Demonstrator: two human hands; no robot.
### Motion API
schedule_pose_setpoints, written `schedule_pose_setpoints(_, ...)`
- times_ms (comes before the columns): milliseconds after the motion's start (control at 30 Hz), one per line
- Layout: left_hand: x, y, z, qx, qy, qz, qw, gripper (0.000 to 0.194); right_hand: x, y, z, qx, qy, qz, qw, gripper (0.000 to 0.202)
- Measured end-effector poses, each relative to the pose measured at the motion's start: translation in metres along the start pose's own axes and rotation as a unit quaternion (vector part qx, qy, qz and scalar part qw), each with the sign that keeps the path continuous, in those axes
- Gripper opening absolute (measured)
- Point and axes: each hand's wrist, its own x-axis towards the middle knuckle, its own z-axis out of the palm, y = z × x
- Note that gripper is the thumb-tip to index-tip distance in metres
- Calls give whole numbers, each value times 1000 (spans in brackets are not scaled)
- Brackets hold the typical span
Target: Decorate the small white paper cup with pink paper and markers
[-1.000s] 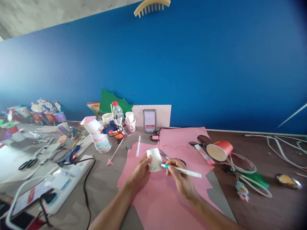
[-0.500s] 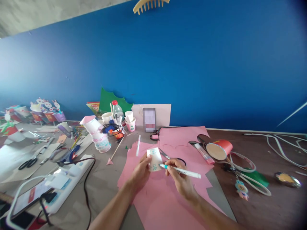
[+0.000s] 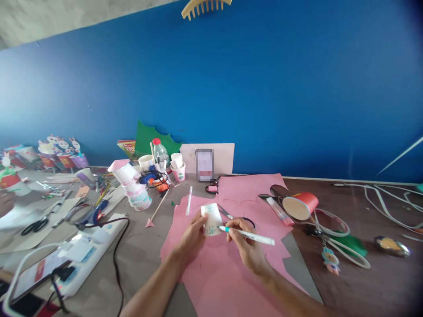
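A small white cup-shaped piece [image 3: 213, 219] with green marks on it is held by my left hand [image 3: 194, 233], thumb on its front. In my right hand [image 3: 243, 242] is a white marker [image 3: 259, 238], its teal tip end touching or very near the lower right of the white piece. Both hands are over pink paper [image 3: 218, 281] on the desk. Black-handled scissors [image 3: 226, 212] lie partly hidden behind the right hand. A second slim white pen [image 3: 189, 200] rests at the paper's upper left edge.
Stacked decorated cups [image 3: 137, 193] stand left, near a red-capped bottle [image 3: 160, 154]. A power strip [image 3: 82, 259] with cables lies lower left. To the right are a tipped red cup [image 3: 300, 205], a glue tube [image 3: 280, 211] and white cables [image 3: 390, 211]. A blue wall [image 3: 264, 88] rises behind.
The view has shifted slightly, moving the desk objects a little to the left in the picture. A blurred shape, possibly skin, now shows at the far left edge. Both hands keep their holds.
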Motion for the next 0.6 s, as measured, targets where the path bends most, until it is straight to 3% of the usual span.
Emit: schedule_pose_setpoints(600,-1,3,3,9,-4,-5,1000,31,-1,-10,1,-20,-27,-25,999,22)
